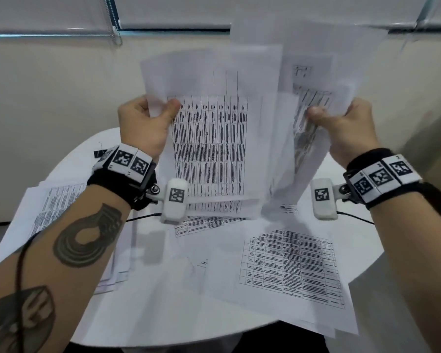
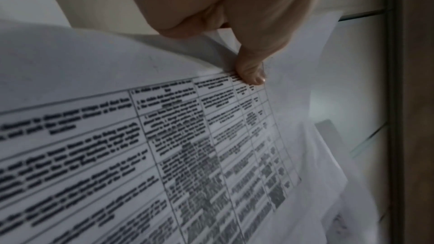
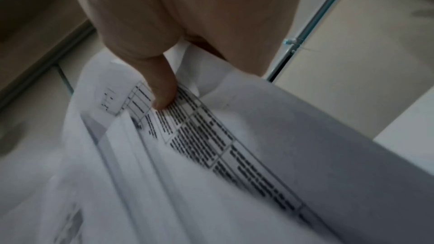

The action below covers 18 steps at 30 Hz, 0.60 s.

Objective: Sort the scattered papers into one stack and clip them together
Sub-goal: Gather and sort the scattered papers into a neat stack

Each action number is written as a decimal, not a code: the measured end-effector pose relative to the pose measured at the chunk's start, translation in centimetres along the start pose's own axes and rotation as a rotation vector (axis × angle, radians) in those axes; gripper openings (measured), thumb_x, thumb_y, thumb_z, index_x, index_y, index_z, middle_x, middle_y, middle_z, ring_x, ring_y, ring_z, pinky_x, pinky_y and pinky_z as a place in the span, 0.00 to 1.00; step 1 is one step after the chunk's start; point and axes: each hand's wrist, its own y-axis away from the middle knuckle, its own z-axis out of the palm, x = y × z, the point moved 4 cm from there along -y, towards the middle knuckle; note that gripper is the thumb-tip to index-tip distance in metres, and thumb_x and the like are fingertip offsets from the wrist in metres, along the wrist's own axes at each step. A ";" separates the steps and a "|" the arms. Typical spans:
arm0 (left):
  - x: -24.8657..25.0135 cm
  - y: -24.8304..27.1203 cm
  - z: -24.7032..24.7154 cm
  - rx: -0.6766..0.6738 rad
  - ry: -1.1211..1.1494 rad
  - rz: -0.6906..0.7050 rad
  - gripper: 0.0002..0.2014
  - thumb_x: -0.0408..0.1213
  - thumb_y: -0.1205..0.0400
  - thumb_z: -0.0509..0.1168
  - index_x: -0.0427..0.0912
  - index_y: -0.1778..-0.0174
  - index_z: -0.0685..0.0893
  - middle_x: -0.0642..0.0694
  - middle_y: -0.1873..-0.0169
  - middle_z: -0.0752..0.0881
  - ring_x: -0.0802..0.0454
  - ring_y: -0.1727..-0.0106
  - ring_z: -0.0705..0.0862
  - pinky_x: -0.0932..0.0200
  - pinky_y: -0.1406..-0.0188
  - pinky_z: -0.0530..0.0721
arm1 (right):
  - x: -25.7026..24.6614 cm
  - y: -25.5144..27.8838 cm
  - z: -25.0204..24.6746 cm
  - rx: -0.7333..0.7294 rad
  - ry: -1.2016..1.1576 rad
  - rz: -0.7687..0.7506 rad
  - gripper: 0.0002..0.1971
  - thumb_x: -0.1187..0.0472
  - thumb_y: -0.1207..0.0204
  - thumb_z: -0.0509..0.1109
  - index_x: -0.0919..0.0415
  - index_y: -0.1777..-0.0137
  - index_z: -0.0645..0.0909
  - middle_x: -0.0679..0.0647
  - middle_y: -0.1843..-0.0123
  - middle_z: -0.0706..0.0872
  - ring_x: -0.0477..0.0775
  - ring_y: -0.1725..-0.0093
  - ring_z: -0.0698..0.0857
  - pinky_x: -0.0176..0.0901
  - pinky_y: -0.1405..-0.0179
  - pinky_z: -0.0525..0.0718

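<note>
The round white table (image 1: 92, 146) is lying almost wholly under loose papers (image 1: 290, 266), several hanging past its rim at 7 and 5 o'clock; only a bare strip is showing at 10 o'clock, where a black binder clip (image 1: 99, 152) is sitting well apart from both hands. Open air is lying between the table and the beige wall (image 1: 49, 93).

The held sheets (image 1: 209, 138) are standing upright above the table, white with dense black printed tables, fanned unevenly and blurred.

The left hand (image 1: 143, 126) is pinching their left edge, thumb on the printed face. The right hand (image 1: 341, 128) is gripping a looser bundle (image 3: 187, 136) at the right edge, thumb pressing the front.
</note>
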 end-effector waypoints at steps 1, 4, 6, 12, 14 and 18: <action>0.5 -0.2 0.2 0.021 0.018 0.018 0.05 0.37 0.22 0.81 0.48 0.57 0.91 0.60 0.65 0.93 0.61 0.60 0.91 0.62 0.54 0.88 | 0.0 0.3 0.7 -0.033 -0.050 0.005 0.09 0.70 0.21 0.78 0.69 0.43 0.89 0.64 0.46 0.94 0.64 0.46 0.94 0.59 0.42 0.92; 1.0 -0.5 0.7 0.050 0.043 0.040 0.06 0.36 0.22 0.80 0.43 0.52 0.92 0.54 0.59 0.94 0.56 0.58 0.93 0.58 0.52 0.91 | 0.7 1.2 2.3 -0.107 -0.166 0.041 0.14 0.74 0.18 0.71 0.77 0.33 0.83 0.70 0.38 0.90 0.70 0.39 0.91 0.62 0.37 0.90; 0.7 0.0 1.0 0.025 0.031 0.037 0.08 0.36 0.23 0.81 0.43 0.50 0.92 0.50 0.56 0.95 0.52 0.55 0.94 0.55 0.49 0.92 | 1.9 1.6 2.8 -0.106 -0.211 0.094 0.14 0.72 0.15 0.68 0.76 0.32 0.83 0.71 0.35 0.89 0.70 0.36 0.89 0.65 0.32 0.87; -1.6 2.5 1.2 0.030 0.018 -0.037 0.07 0.36 0.22 0.80 0.46 0.49 0.91 0.50 0.56 0.94 0.50 0.52 0.94 0.54 0.47 0.93 | 5.1 4.3 4.0 -0.180 -0.240 0.115 0.23 0.51 0.24 0.82 0.64 0.35 0.86 0.62 0.37 0.92 0.65 0.36 0.90 0.66 0.33 0.87; -1.9 3.3 1.4 0.026 0.018 -0.052 0.06 0.37 0.21 0.80 0.49 0.52 0.91 0.51 0.56 0.94 0.51 0.52 0.94 0.54 0.46 0.92 | 5.6 5.0 4.2 -0.135 -0.066 0.060 0.28 0.57 0.34 0.89 0.65 0.36 0.85 0.60 0.40 0.93 0.61 0.40 0.92 0.62 0.39 0.91; -1.3 3.1 1.7 0.029 0.114 -0.049 0.07 0.36 0.22 0.80 0.47 0.51 0.92 0.54 0.58 0.95 0.53 0.51 0.94 0.55 0.46 0.91 | 4.6 4.2 4.6 -0.039 0.070 -0.009 0.16 0.71 0.35 0.87 0.56 0.51 0.89 0.53 0.50 0.94 0.54 0.51 0.95 0.59 0.47 0.94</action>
